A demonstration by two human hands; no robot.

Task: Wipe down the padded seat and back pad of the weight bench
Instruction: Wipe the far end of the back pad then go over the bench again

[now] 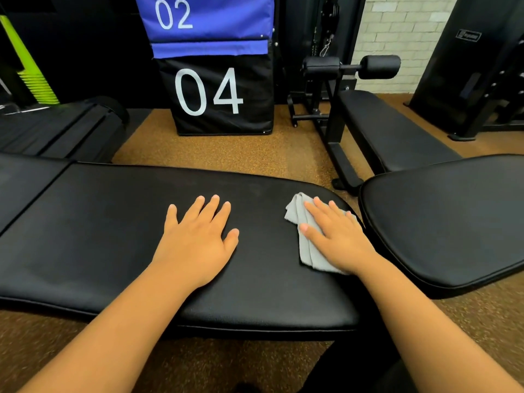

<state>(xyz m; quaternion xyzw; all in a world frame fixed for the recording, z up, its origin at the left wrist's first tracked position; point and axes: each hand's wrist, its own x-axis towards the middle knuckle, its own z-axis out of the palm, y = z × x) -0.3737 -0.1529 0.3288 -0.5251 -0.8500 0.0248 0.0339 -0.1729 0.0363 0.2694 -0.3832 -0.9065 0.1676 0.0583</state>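
Note:
A long black padded back pad [113, 228] lies flat across the view. To its right, across a narrow gap, is the black seat pad [442, 222]. My left hand [198, 239] rests flat on the back pad with fingers spread and nothing in it. My right hand [337, 236] presses flat on a folded grey cloth [307, 251] at the back pad's right end, near the gap. Part of the cloth is hidden under the palm.
A second black bench [391, 131] with roller pads [380, 66] stands behind on the right. Stacked soft boxes marked 04 [221, 95] and 02 [204, 18] stand at the back centre. Black mats [56, 131] lie at the back left. The floor [226, 148] is brown speckled rubber.

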